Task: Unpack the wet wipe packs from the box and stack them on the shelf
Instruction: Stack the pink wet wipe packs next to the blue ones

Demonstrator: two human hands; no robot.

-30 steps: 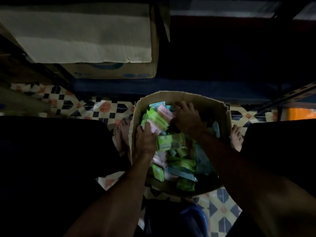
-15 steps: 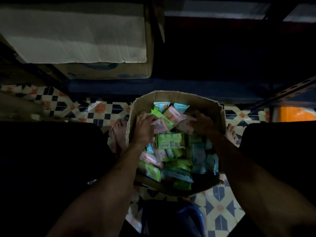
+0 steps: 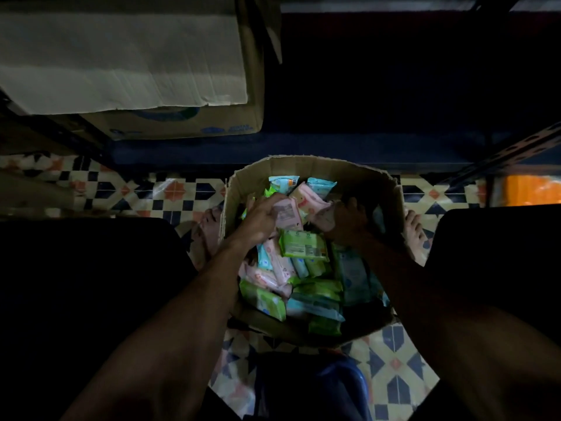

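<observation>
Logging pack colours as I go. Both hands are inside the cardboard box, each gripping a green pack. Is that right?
Only the colour is wrong: in the head view, both are inside the cardboard box, but the left hand grips a pink pack and the right hand a second pink pack.

We're looking into a dim shop storeroom, with slotted metal shelving (image 3: 517, 148) and a printed carton (image 3: 182, 129) standing over patterned floor tiles (image 3: 170, 192).

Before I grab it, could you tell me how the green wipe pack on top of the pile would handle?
The green wipe pack looks like a soft film pouch, so it will probably flex slightly. Its flat shape should not roll. The shiny wrapper may be slippery.
</observation>
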